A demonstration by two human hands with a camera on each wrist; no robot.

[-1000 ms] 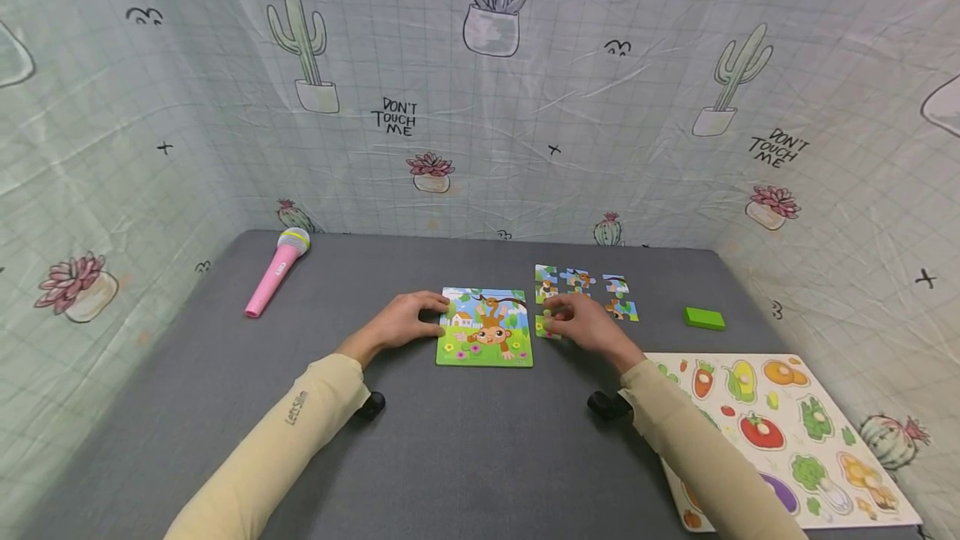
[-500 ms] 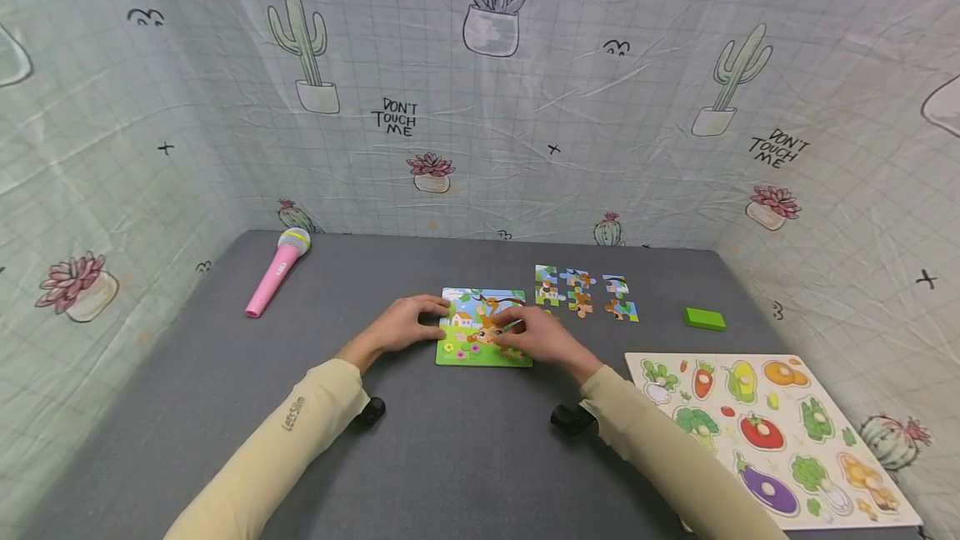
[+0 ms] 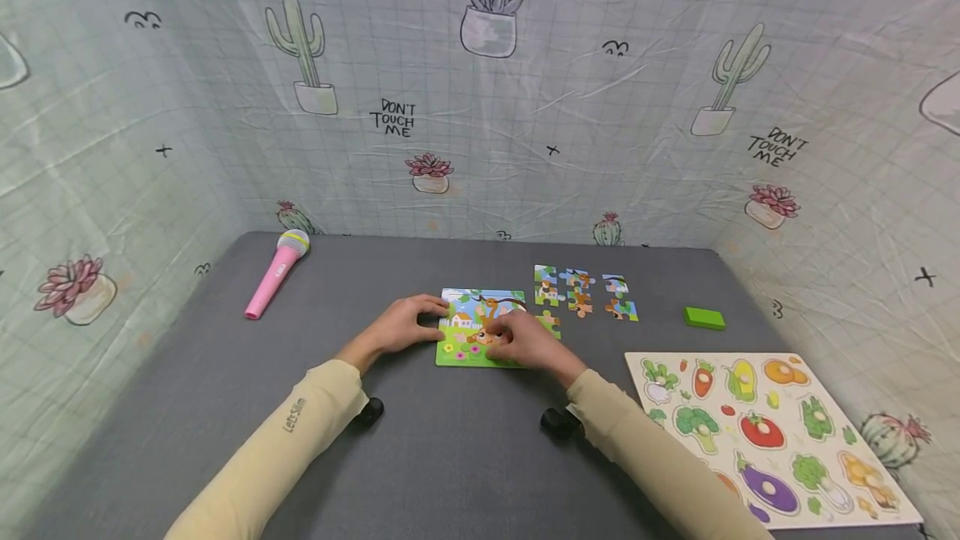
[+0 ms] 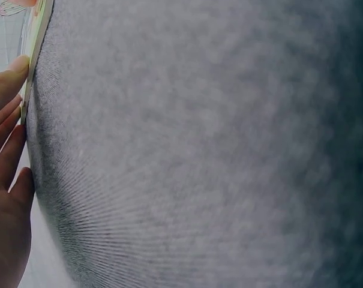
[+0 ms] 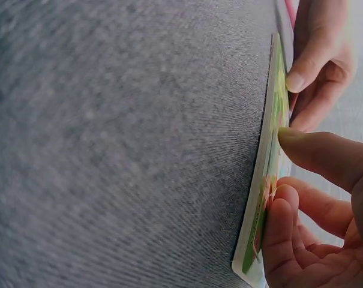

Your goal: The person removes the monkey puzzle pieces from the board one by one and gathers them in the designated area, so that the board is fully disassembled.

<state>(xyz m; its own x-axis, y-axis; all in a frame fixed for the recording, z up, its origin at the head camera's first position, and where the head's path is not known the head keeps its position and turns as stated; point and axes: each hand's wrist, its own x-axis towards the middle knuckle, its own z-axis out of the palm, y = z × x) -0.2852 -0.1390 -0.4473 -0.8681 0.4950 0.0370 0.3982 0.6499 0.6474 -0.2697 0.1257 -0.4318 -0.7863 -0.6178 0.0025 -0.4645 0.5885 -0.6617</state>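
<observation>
A square puzzle board with a monkey picture lies on the grey table. My left hand rests at its left side, with the thumb and the fingertips along the edge in the left wrist view. My right hand is over the board's lower right part. Its thumb and bent fingers come down onto the board's face, pinching a puzzle piece that the hand mostly hides. Just right of the board lies a loose green puzzle piece.
Several loose jigsaw pieces lie behind and right of the board. Further right is a green block. A vegetable peg board covers the right front, partly under my right sleeve. A pink microphone lies at the back left.
My right hand has moved left from the loose pieces onto the board, carrying a puzzle piece, and is now lower over the board's right part. My left hand has stayed at the left edge.
</observation>
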